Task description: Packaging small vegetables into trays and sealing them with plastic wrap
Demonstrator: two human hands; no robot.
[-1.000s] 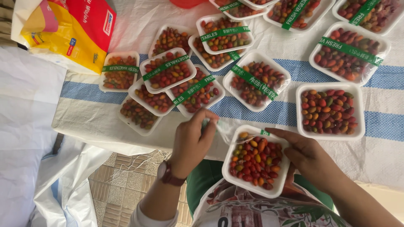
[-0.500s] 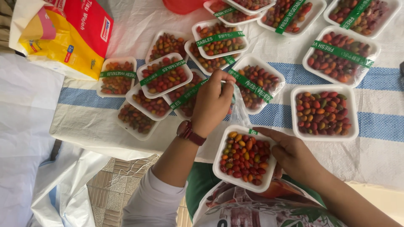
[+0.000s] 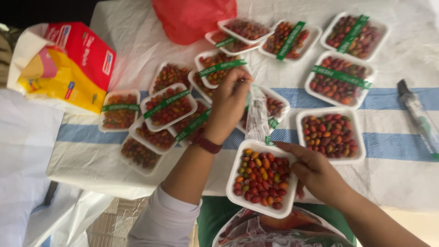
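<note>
L hand point(image 3: 230, 98) is raised over the table, fingers pinched shut on a strip of clear film point(image 3: 257, 116) that stretches down to the near white tray point(image 3: 261, 177) of small red/orange fruit. R hand point(image 3: 315, 171) grips that tray's right edge, thumb on the rim. Tray sits at table edge, close to the body. Beyond: an unwrapped tray point(image 3: 331, 134), banded trays point(image 3: 167, 106), red bag point(image 3: 194, 18), red-yellow pack point(image 3: 68, 68), knife point(image 3: 418, 116) far right.

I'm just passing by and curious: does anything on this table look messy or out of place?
Mostly tidy. The sealed trays at the left lie heaped, overlapping and tilted rather than flat. The left hand pulls clear film up from the open tray. No fruit has spilled.
</note>
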